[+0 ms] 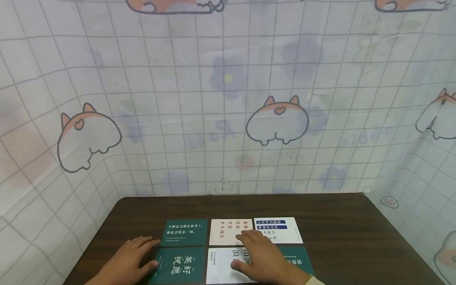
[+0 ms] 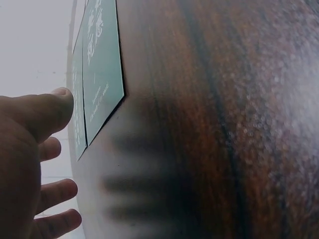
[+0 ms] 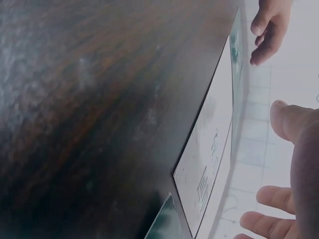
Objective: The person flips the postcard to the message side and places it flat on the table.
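Observation:
Several printed cards lie in two rows of three on the dark table. At the left are a green card and, nearer, another green card; my left hand is beside them, fingers loosely spread, holding nothing. In the back row sit a cream card and a white card with blue bars. My right hand hovers over the front middle white card, fingers extended and empty, partly covering it and the front right green card. The left wrist view shows the left thumb apart from the cards.
The dark wood-grain table has rounded far corners. Behind it and at both sides hangs a white grid-patterned cloth with cartoon animals and flowers.

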`<control>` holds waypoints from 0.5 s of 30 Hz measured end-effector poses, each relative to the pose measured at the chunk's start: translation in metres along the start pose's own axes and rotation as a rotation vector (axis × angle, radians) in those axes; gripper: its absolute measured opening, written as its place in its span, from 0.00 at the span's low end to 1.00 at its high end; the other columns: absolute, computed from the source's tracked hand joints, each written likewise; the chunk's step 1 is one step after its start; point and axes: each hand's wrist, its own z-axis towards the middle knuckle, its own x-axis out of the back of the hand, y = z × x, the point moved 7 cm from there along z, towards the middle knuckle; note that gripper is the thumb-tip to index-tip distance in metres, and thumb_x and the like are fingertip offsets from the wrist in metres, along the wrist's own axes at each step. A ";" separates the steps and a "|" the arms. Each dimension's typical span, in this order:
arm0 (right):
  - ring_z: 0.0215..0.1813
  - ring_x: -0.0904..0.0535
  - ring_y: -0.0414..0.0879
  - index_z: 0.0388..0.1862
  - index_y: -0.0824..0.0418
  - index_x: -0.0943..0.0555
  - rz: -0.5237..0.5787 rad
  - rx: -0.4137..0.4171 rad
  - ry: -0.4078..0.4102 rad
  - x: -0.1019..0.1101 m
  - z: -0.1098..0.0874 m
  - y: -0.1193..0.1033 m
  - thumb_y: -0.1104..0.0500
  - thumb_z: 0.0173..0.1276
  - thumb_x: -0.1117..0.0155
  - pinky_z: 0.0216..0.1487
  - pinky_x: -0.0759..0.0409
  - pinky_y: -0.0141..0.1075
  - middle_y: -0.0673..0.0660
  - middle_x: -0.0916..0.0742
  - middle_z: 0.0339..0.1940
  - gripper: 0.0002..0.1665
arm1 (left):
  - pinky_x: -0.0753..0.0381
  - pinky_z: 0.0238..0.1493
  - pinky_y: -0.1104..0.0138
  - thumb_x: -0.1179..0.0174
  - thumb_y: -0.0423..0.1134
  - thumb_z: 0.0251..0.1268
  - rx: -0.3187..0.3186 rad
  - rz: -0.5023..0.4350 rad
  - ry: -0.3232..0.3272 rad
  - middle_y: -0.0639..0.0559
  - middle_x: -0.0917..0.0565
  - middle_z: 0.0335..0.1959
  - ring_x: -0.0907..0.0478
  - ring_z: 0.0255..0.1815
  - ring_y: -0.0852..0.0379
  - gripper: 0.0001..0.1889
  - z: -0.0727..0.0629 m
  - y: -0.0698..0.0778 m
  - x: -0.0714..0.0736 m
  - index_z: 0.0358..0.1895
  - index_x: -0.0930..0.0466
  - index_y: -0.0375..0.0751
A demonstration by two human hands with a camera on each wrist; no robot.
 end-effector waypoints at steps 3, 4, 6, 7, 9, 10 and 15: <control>0.69 0.28 0.55 0.68 0.58 0.24 -0.008 0.009 0.008 -0.002 0.001 -0.001 0.31 0.66 0.35 0.65 0.28 0.57 0.57 0.21 0.67 0.43 | 0.39 0.64 0.30 0.31 0.61 0.62 0.000 -0.003 0.002 0.39 0.24 0.66 0.30 0.68 0.32 0.35 -0.001 -0.001 -0.001 0.68 0.23 0.46; 0.69 0.28 0.55 0.68 0.58 0.23 -0.006 0.009 0.007 -0.002 0.001 -0.002 0.31 0.66 0.35 0.65 0.28 0.57 0.57 0.21 0.67 0.42 | 0.39 0.63 0.30 0.31 0.61 0.62 0.000 -0.002 0.002 0.39 0.24 0.66 0.30 0.68 0.32 0.35 -0.001 -0.002 -0.002 0.68 0.23 0.46; 0.69 0.28 0.55 0.68 0.58 0.23 -0.003 0.006 0.000 -0.003 0.001 -0.003 0.31 0.66 0.34 0.65 0.28 0.58 0.57 0.21 0.67 0.43 | 0.40 0.64 0.30 0.31 0.61 0.62 0.006 -0.006 0.002 0.39 0.24 0.66 0.30 0.68 0.32 0.35 -0.001 -0.002 -0.002 0.68 0.23 0.46; 0.69 0.28 0.55 0.68 0.58 0.23 0.000 0.004 -0.006 -0.003 0.001 -0.004 0.31 0.65 0.34 0.65 0.28 0.58 0.57 0.21 0.67 0.43 | 0.40 0.64 0.30 0.31 0.61 0.62 0.008 -0.008 0.001 0.39 0.24 0.66 0.30 0.68 0.32 0.35 -0.001 -0.003 -0.002 0.68 0.23 0.46; 0.69 0.28 0.55 0.68 0.58 0.23 0.009 -0.004 -0.027 -0.005 0.002 -0.005 0.30 0.65 0.34 0.65 0.29 0.58 0.57 0.21 0.67 0.44 | 0.40 0.64 0.30 0.31 0.61 0.61 0.014 -0.007 -0.003 0.39 0.24 0.66 0.30 0.68 0.32 0.35 -0.001 -0.003 -0.002 0.68 0.23 0.46; 0.69 0.28 0.55 0.69 0.57 0.23 0.015 -0.007 -0.037 -0.006 0.003 -0.006 0.30 0.65 0.34 0.65 0.29 0.58 0.56 0.21 0.68 0.44 | 0.40 0.64 0.30 0.31 0.61 0.61 0.017 -0.007 -0.004 0.39 0.24 0.67 0.30 0.68 0.32 0.35 -0.001 -0.003 -0.002 0.68 0.23 0.47; 0.71 0.29 0.55 0.70 0.56 0.24 0.034 -0.020 -0.079 -0.012 0.006 -0.007 0.28 0.64 0.35 0.67 0.30 0.58 0.55 0.22 0.69 0.46 | 0.41 0.65 0.30 0.30 0.60 0.61 0.030 -0.017 -0.011 0.38 0.24 0.67 0.31 0.69 0.31 0.35 -0.002 -0.003 -0.002 0.68 0.23 0.47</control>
